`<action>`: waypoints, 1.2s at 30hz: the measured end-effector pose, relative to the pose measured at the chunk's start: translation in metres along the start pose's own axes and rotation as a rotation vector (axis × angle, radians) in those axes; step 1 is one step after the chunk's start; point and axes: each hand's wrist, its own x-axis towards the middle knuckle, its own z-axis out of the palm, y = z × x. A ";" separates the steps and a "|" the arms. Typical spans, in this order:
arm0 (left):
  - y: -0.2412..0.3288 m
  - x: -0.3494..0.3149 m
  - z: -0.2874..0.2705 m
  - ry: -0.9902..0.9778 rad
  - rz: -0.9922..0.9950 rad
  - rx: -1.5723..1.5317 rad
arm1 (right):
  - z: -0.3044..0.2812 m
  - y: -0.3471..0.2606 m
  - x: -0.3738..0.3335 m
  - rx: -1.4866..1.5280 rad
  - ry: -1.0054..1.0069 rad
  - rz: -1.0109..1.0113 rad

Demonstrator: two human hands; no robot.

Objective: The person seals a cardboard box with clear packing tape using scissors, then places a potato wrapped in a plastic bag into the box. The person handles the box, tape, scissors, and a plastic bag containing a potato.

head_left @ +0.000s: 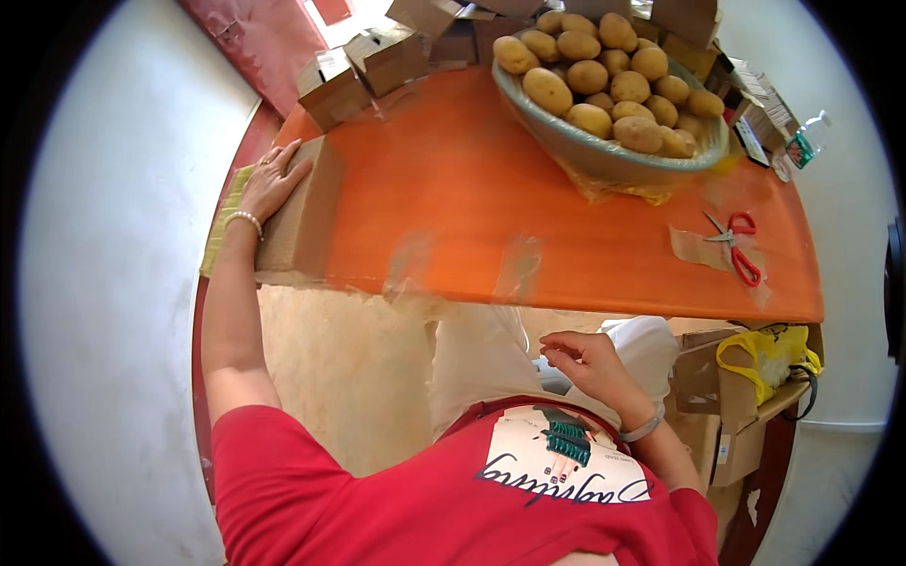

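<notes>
Box [316, 212]: on the table [425, 179] at your left, under your left hand [271, 182].
Bowl [590, 156]: far side, right of centre, potatoes [613, 87] heaped in it.
Cartons [389, 64]: along the far edge, left of and behind the bowl.
Bottle [807, 141]: right of the bowl.
Scissors [731, 238]: at your right, nearer you than the bowl.
Bag [769, 366]: at the mouth of a low carton [739, 401], below the table's right end.

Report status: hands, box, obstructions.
Left hand resting on cardboard box. Right hand loosely curled, nothing visible in it. Potato bowl and scissors sit right of box, apart from it.
</notes>
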 end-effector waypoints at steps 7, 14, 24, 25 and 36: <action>-0.011 -0.003 -0.008 0.135 0.035 0.089 | -0.003 -0.001 0.002 -0.135 -0.050 -0.052; 0.037 0.047 -0.032 0.191 0.009 -0.182 | -0.029 -0.040 0.000 -0.144 0.202 -0.258; -0.006 0.176 0.043 0.016 -0.580 -1.472 | -0.031 -0.019 -0.017 -0.256 0.181 -0.114; -0.005 0.184 0.053 0.136 -0.652 -1.468 | -0.032 -0.016 -0.020 -0.256 0.204 -0.107; -0.098 0.168 -0.004 0.943 -0.286 -1.071 | -0.100 -0.046 -0.025 -0.655 0.588 -0.330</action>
